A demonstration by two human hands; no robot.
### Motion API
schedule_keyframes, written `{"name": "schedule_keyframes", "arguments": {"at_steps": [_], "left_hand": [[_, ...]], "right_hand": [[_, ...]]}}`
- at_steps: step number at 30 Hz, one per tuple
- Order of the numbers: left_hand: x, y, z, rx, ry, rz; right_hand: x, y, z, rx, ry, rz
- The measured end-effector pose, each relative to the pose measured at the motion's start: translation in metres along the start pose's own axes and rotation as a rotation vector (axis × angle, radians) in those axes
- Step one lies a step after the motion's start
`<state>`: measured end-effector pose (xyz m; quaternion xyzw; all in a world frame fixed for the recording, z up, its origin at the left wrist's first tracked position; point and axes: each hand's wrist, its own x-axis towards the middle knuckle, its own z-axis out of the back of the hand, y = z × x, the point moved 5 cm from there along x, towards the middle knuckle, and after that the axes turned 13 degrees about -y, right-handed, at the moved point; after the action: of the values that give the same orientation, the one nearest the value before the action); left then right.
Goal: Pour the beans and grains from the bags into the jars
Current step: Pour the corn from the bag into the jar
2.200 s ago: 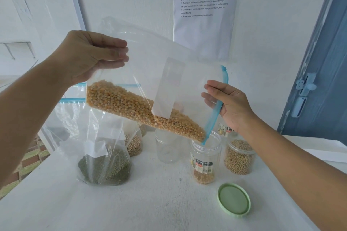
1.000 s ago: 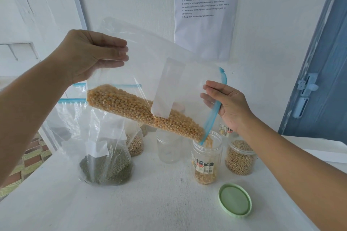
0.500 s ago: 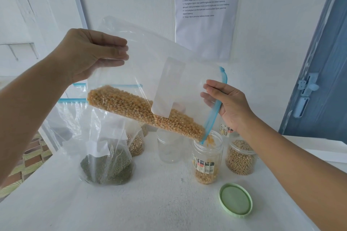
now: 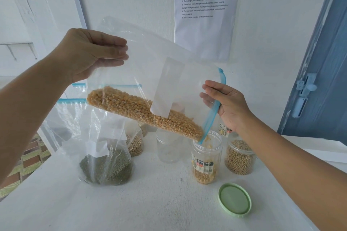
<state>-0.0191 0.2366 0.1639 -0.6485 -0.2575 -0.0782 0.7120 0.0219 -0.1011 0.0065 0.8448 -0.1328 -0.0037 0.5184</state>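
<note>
— Nearest on white table [image 4: 150, 208]?
— One green lid [image 4: 234, 200], flat, apart from jars. One bag of dark green beans [image 4: 106, 167], upright.
— Jars, counted?
— Four visible: labelled jar [image 4: 205, 159] partly filled with corn; one full of tan beans [image 4: 240, 157]; one clear jar [image 4: 168, 146]; one labelled, mostly hidden [image 4: 224, 130].
— Above those?
— One zip bag of corn [image 4: 142, 107], tilted, mouth over labelled jar. Left hand [image 4: 90, 54] pinching raised bottom corner; right hand [image 4: 228, 105] gripping blue zip edge.
— Farthest?
— One printed sheet [image 4: 204, 11] on wall.

Corn bag [image 4: 150, 58]: clear glossy plastic film, blue zip strip. Jar [image 4: 205, 157]: clear smooth plastic, paper label. Lid [image 4: 234, 200]: matt green plastic. Tabletop [image 4: 150, 202]: white, rough-grained.
</note>
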Motion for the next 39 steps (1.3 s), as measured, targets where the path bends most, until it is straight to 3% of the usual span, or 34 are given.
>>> {"name": "schedule_keyframes", "arguments": {"at_steps": [39], "left_hand": [[-0.0006, -0.0043, -0.0068, 0.014, 0.014, -0.011]], "right_hand": [[-0.0011, -0.0031, 0.0059, 0.006, -0.011, 0.008]]}}
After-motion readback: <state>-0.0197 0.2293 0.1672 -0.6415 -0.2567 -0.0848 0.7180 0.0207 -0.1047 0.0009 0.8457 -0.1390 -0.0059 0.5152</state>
